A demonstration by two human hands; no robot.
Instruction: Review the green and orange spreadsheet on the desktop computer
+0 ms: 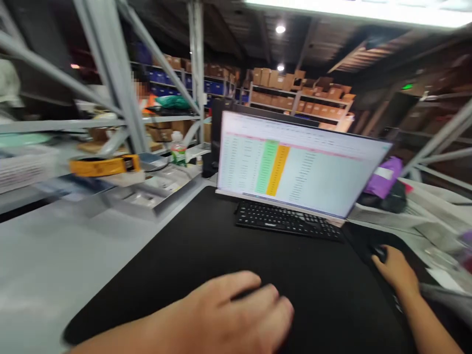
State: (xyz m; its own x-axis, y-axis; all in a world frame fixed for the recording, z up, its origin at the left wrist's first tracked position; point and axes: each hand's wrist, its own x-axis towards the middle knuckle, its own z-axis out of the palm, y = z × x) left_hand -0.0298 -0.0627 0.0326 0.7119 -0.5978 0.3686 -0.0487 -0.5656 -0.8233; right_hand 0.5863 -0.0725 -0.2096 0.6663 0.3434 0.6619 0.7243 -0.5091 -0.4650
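My left hand (228, 314) lies blurred on a black desk mat (324, 300), its fingers curled and close together, with nothing visible in them. At the right, my right hand (396, 270) rests over a black computer mouse (379, 253). Ahead of both hands, a black keyboard (285, 221) sits on the mat. Behind it, a monitor (295, 164) displays a spreadsheet with green and orange columns.
A yellow device (105, 165) and a plastic bottle (179, 151) stand at the left among grey steel rack posts (114, 73). A purple bag (383, 177) lies at the right. A person in an orange top (147, 101) stands beyond, before shelves of cardboard boxes (298, 93).
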